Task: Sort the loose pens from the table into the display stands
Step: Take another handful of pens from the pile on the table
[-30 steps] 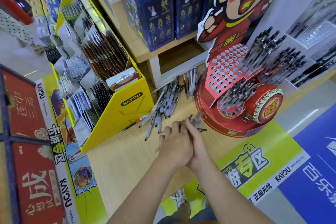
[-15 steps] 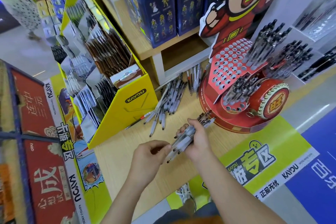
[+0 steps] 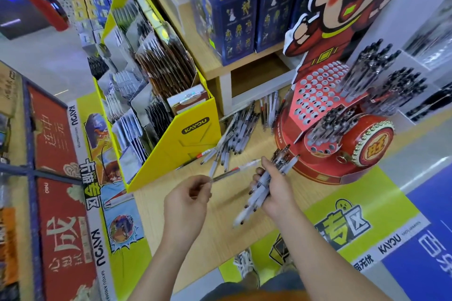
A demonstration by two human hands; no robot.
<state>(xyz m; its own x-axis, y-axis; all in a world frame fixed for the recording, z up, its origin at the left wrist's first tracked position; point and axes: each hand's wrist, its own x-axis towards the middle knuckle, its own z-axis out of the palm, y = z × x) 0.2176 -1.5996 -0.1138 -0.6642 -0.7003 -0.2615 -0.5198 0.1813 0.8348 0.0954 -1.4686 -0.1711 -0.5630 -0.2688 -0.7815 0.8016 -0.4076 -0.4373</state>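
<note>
Within right hand (image 3: 277, 192), white pens (image 3: 253, 201); left hand (image 3: 187, 200), seemingly clear pen (image 3: 241, 166).

We see the left hand (image 3: 188, 199) and right hand (image 3: 274, 193) bare, and the left forearm (image 3: 160, 264) and right forearm (image 3: 325, 259) bare back to the lower edge of the view. Below them we make out a white shoe (image 3: 245, 267) with white laces, a dark blue-grey trouser leg (image 3: 274, 284), and a strip of orange cloth (image 3: 247, 297) at the very bottom, too blurred for us to name the garment
</note>
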